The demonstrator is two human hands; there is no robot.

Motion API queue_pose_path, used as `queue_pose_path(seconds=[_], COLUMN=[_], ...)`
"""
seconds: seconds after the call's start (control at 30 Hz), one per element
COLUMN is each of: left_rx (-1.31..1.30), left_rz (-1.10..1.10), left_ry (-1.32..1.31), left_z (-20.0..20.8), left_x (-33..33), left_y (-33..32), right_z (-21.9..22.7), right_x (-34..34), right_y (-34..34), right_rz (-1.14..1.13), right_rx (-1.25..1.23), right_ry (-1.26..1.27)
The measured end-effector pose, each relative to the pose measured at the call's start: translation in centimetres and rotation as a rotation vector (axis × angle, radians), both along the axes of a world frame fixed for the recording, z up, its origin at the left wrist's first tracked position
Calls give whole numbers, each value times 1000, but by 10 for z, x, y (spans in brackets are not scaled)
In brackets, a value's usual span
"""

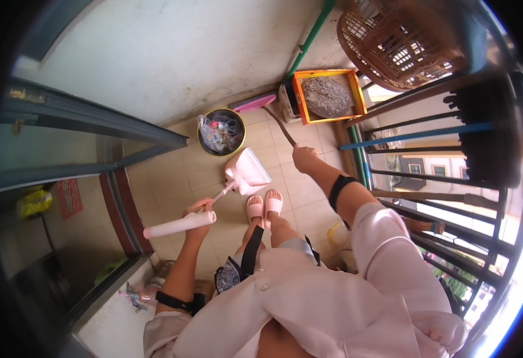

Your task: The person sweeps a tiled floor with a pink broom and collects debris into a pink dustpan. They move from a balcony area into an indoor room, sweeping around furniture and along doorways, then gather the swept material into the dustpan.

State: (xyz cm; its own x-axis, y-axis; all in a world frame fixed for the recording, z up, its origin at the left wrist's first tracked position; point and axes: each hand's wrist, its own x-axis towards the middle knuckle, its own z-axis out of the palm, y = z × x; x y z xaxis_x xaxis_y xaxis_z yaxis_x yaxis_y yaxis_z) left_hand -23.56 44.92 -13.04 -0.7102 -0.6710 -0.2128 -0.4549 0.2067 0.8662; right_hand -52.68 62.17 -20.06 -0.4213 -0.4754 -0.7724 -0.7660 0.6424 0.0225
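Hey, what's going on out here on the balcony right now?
A person in pink slippers stands on a tiled balcony. Their left hand grips the handle of a pale pink dustpan, its pan held near the floor by their feet. Their right hand holds the stick of a broom whose pink head rests by the wall. A small bin full of rubbish sits just beyond the dustpan, beside an orange crate.

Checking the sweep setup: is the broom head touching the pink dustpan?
Apart. The head view shows bare tiles between the broom head and the dustpan.
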Motion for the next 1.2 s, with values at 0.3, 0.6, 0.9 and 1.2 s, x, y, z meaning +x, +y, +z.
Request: queue_pose_path(seconds=[0.3,0.6,0.9,1.2], left_rx=[95,-2,-12,-35], left_rz=[132,162,34,57], left_ry=[-87,-379,-323,-152], left_z=[15,9,5,-4], left_x=[26,73,103,160], left_y=[0,-37,-87,-139], right_z=[23,95,46,106], right_x=[29,31,154,208], right_y=[93,140,111,143], right_rz=[213,82,75,-353], right_rx=[237,201,275,85], right_ry=[-212,-224,-234,-221])
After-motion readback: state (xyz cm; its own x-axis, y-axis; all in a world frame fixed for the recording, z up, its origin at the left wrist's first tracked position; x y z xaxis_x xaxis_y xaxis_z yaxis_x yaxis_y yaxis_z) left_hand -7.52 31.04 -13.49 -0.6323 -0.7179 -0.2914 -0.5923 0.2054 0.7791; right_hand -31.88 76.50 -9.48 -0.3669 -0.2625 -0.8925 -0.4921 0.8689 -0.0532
